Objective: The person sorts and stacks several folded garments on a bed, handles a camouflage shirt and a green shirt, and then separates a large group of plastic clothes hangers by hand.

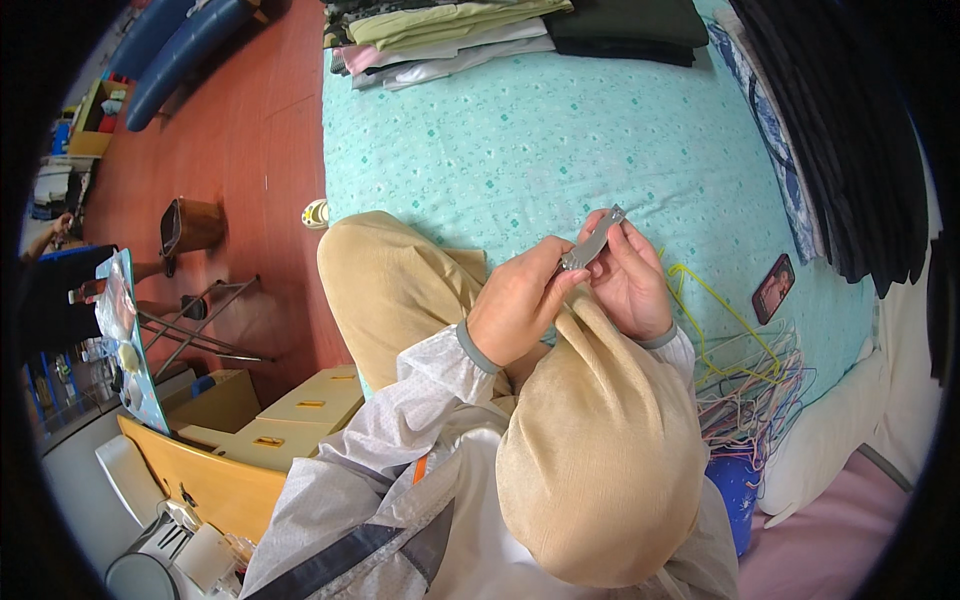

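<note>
My left hand [517,300] pinches the near end of a small grey metal tool [592,244], apparently a nail clipper, between thumb and fingers. At its far end, the thumb and fingers of my right hand [634,281] also hold it. The tool slants up and to the right above my bent leg in tan trousers [607,450]. Under both hands spreads a mint-green patterned bed sheet [465,157]. To the right of my right hand lie a yellow wire hanger [724,330] and a smartphone [773,289] with its screen lit.
Folded clothes [457,37] are stacked at the bed's far edge, dark garments [832,135] at the right. Many hangers [750,412] pile over a blue bin [731,495]. Left, on the red floor [277,150], stand a waste bin [191,226] and cardboard boxes [315,401]; another person's hand [56,229] shows.
</note>
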`<action>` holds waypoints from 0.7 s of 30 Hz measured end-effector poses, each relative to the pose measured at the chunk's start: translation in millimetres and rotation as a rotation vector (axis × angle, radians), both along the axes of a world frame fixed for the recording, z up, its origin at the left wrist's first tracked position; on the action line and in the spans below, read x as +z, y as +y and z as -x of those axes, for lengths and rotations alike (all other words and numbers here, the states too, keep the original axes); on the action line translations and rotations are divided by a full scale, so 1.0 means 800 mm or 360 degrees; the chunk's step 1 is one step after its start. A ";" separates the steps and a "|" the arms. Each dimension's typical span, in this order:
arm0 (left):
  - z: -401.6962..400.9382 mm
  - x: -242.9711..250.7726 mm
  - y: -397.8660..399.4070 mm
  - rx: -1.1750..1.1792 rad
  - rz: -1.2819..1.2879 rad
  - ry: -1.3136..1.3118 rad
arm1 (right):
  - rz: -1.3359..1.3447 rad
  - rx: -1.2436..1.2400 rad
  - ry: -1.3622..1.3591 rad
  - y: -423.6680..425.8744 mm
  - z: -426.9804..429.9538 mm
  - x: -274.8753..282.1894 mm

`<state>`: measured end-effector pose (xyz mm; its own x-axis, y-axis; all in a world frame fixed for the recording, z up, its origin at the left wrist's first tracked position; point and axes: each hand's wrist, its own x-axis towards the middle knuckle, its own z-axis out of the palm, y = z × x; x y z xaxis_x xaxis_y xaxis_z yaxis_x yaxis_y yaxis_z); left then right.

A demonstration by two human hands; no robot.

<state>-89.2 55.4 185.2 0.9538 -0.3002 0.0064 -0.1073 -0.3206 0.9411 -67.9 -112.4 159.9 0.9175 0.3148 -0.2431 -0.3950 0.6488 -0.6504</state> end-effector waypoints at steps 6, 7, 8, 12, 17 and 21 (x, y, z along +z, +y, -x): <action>-0.006 0.000 -0.001 0.0022 0.0316 0.0349 | 0.0058 -0.0020 -0.0099 -0.005 -0.003 -0.002; -0.005 -0.006 0.002 0.0039 0.0477 0.0400 | 0.0083 -0.0005 -0.0123 -0.003 -0.003 -0.004; -0.005 -0.009 0.006 0.0066 0.0636 0.0447 | 0.0105 0.0018 -0.0148 0.000 -0.004 -0.005; 0.002 -0.001 0.037 0.0081 0.0747 0.0573 | 0.0309 0.0072 -0.0049 0.031 0.001 0.007; 0.031 -0.004 0.075 0.0279 0.1006 0.0610 | 0.0717 0.0725 -0.0368 0.008 0.024 -0.015; 0.092 -0.013 0.148 0.0705 0.0808 0.0493 | 0.0588 0.1279 -0.0384 0.003 0.044 0.035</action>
<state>-163.0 174.0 174.7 0.9656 0.0816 -0.2469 0.2254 0.2108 0.9512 -102.9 -110.3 187.9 0.4949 0.8207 -0.2856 -0.4639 -0.0284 -0.8854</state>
